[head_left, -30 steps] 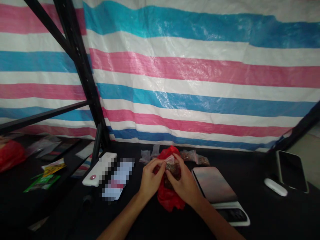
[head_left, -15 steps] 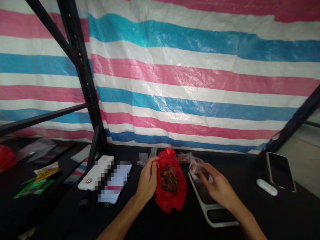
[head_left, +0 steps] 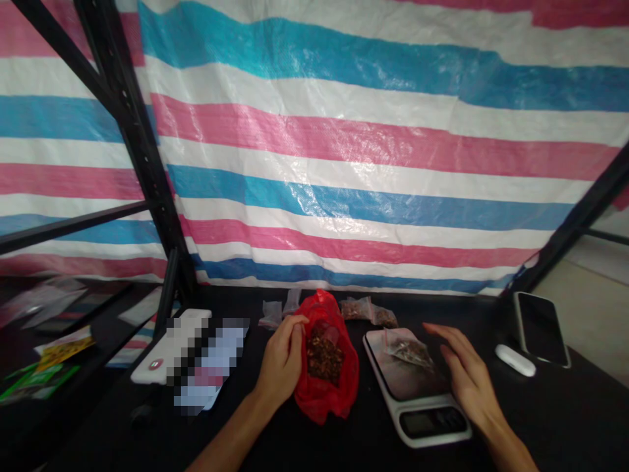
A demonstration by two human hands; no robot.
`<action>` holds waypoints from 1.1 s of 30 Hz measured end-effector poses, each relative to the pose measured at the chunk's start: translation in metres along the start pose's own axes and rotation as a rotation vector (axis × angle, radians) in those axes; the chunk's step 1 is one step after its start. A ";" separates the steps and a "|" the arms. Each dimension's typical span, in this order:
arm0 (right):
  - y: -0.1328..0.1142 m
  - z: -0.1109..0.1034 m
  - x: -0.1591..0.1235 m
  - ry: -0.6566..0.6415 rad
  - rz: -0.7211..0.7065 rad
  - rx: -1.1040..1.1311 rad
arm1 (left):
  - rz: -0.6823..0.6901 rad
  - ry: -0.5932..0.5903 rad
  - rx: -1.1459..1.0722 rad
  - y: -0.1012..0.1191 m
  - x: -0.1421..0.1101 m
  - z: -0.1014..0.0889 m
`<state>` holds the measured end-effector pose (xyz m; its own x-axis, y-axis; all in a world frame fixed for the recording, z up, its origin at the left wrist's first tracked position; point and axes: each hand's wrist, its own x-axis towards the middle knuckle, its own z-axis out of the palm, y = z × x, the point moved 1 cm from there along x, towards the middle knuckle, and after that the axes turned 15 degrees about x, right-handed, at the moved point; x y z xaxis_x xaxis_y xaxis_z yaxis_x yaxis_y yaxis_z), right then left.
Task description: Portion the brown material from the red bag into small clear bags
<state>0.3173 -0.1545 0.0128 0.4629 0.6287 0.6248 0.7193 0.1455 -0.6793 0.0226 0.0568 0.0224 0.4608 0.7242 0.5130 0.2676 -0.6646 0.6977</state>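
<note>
A red plastic bag (head_left: 350,387) lies opened on the black table, with loose brown flaky bits (head_left: 324,359) inside. My left hand (head_left: 282,360) is closed at the bag's left rim, its fingertips on the red plastic. On the right, a small clear zip bag (head_left: 410,351) of brown bits rests on the plate of a white kitchen scale (head_left: 405,387). My right hand (head_left: 462,370) is open beside the scale's right edge and holds nothing. Whatever the scale's dark display reads is too faint to make out.
Two filled zip bags (head_left: 357,308) lie behind the scale; clear bags (head_left: 271,313) lie behind my left hand. To the left are a white device (head_left: 164,351) and a blurred-out phone (head_left: 221,354). A phone (head_left: 542,328) and white case (head_left: 515,360) are on the right.
My right hand has let go of the small zip bag, which now lies on the scale, and has moved right and opened. My left hand stays at the red bag. The view has shifted slightly.
</note>
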 end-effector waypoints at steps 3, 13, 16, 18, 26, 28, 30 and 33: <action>0.003 -0.003 -0.002 0.028 0.029 0.015 | 0.008 0.005 0.002 0.000 0.001 -0.001; -0.006 0.002 -0.001 0.031 0.030 0.002 | 0.009 0.017 0.022 -0.004 0.001 -0.001; -0.008 0.003 0.000 0.028 0.029 -0.007 | -0.002 0.018 0.025 -0.005 0.001 -0.001; -0.009 0.002 0.000 0.018 0.027 -0.016 | -0.012 0.012 0.025 -0.005 0.001 0.000; -0.011 0.002 0.001 0.018 0.026 -0.037 | -0.007 0.015 0.039 -0.005 0.001 -0.001; -0.011 0.003 0.001 0.016 0.031 -0.040 | -0.009 0.017 0.045 -0.005 0.001 -0.002; -0.010 0.004 0.001 0.019 0.028 -0.040 | -0.007 0.023 0.050 -0.005 0.002 -0.002; -0.011 0.004 0.001 0.020 0.018 -0.044 | -0.001 0.049 0.059 -0.004 0.002 -0.004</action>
<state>0.3078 -0.1523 0.0197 0.4859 0.6154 0.6207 0.7326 0.1005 -0.6732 0.0195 0.0618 0.0229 0.4193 0.7317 0.5374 0.3183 -0.6728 0.6678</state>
